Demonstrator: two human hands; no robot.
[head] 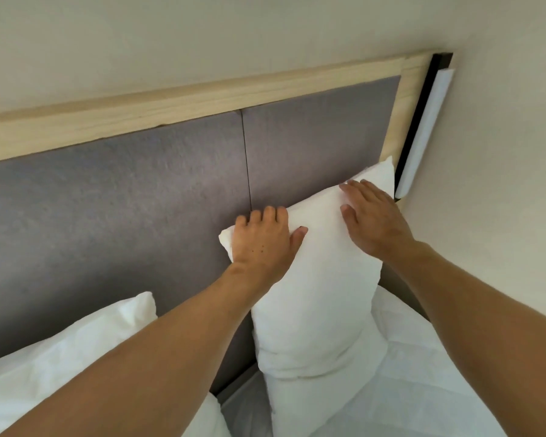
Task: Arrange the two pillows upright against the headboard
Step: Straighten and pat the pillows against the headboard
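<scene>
A white pillow stands upright against the grey padded headboard at its right end. My left hand grips the pillow's top left corner, fingers curled over the edge. My right hand lies flat with spread fingers on the pillow's upper right part. A second white pillow leans against the headboard at the lower left, partly hidden by my left forearm.
The headboard has a light wooden frame along its top and right side. A white wall lamp on a dark strip hangs just right of the frame. White bedding lies below the pillow at the right.
</scene>
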